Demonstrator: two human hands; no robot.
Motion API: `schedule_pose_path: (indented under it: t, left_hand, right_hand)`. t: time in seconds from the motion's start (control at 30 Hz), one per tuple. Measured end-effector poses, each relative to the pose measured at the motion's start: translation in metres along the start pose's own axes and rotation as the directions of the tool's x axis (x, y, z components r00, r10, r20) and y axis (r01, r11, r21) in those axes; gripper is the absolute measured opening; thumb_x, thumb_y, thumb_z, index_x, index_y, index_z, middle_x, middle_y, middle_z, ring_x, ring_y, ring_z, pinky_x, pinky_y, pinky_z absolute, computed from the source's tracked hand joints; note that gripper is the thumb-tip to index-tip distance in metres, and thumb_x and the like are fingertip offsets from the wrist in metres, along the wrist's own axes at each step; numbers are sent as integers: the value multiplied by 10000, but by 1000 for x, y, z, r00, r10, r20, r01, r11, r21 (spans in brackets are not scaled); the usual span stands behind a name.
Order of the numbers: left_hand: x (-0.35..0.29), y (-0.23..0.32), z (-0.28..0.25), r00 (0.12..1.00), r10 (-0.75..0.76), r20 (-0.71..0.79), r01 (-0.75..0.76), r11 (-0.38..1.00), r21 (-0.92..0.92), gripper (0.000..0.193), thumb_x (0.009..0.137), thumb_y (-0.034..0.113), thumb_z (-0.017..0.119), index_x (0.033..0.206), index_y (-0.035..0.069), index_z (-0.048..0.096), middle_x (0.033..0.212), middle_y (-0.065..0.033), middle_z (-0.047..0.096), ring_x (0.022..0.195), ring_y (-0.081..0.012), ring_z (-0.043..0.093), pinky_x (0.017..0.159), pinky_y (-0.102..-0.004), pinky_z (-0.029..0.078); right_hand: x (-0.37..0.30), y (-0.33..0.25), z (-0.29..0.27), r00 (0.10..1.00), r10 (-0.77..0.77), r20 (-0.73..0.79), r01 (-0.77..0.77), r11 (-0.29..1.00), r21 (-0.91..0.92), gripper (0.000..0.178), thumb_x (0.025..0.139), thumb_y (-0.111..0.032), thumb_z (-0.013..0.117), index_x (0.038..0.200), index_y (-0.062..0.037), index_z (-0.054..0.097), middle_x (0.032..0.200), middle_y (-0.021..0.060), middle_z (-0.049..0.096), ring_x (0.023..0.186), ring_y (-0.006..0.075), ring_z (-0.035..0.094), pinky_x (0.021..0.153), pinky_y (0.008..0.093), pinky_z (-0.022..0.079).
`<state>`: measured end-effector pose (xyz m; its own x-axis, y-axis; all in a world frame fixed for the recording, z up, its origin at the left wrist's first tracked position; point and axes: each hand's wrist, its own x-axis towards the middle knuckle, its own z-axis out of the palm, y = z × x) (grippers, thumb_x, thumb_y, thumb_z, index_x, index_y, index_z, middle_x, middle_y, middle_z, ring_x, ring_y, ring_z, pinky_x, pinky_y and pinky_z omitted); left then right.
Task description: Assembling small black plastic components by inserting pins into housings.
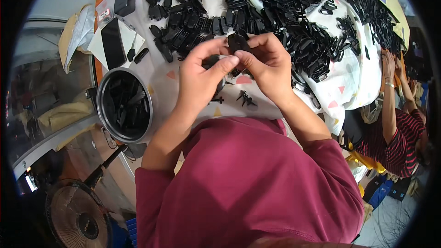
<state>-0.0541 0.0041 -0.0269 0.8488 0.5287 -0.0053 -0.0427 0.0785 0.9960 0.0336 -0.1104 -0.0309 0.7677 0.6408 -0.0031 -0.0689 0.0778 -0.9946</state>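
Observation:
A small black plastic part point(237, 42) is held up between both hands, over the near side of the table. My left hand point(202, 71) is closed, its thumb and fingers pinching the part from the left. From the right, my right hand point(271, 64) grips the same part, thumb tip close to the left thumb. The fingers cover much of the part, so its exact kind cannot be made out. Just below the hands, a few tiny black pieces point(246, 98) lie on the patterned white cloth point(177, 103).
Heaps of black plastic parts point(183, 18) cover the far and right table. At the left stand a round metal bowl point(149, 110) of black pieces and a dark phone point(113, 43) on white card. A fan point(78, 216) stands lower left. Another person's arms point(389, 96) reach in at right.

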Motion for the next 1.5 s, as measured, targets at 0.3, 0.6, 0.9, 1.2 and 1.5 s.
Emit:
schedule_pose_path:
  t: [0.3, 0.6, 0.9, 1.2, 1.5]
  left_hand:
    - [3, 1, 1, 998, 19, 66, -12, 995, -96, 306, 787, 113, 626, 1056, 3, 531, 865, -21, 581, 710, -56, 524, 562, -183, 434]
    - [-2, 10, -10, 995, 67, 76, -74, 993, 96, 259, 769, 62, 634, 1007, 5, 552, 873, -38, 590, 710, -75, 534, 583, -190, 433]
    - [-11, 8, 14, 995, -98, 15, 96, 908, -409, 232, 788, 71, 616, 993, -30, 579, 883, -39, 610, 772, -85, 553, 703, -200, 451]
    - [-31, 10, -16, 968, -215, 128, 245, 917, -314, 221, 773, 38, 576, 980, -37, 572, 864, -74, 605, 566, -95, 527, 522, -204, 425]
    - [-69, 15, -185, 798, 515, -314, 284, 138, 949, 239, 766, 234, 629, 955, 87, 621, 941, -108, 606, 785, -260, 588, 721, -321, 461]
  right_hand:
    - [-9, -13, -1, 997, -76, 25, 79, 990, -117, 216, 836, -29, 535, 1030, 15, 451, 871, 77, 569, 758, 94, 558, 655, 215, 474]
    - [-3, -39, -26, 817, -446, 366, 575, 573, -584, 308, 733, 83, 559, 1032, 12, 578, 846, 127, 584, 729, 211, 566, 640, 271, 453]
    - [-18, -30, -8, 961, -223, 164, 272, 869, -412, 327, 740, 82, 574, 1052, -14, 578, 865, 92, 568, 686, 131, 536, 557, 230, 437]
    - [-30, -14, 1, 970, -63, 234, 111, 974, -198, 189, 751, -36, 636, 916, 30, 571, 793, 84, 603, 679, 128, 577, 581, 230, 455]
    - [26, -13, -71, 989, -127, -77, -75, 17, -997, 338, 730, -375, 617, 823, -49, 626, 776, 98, 581, 723, 285, 579, 601, 357, 451]
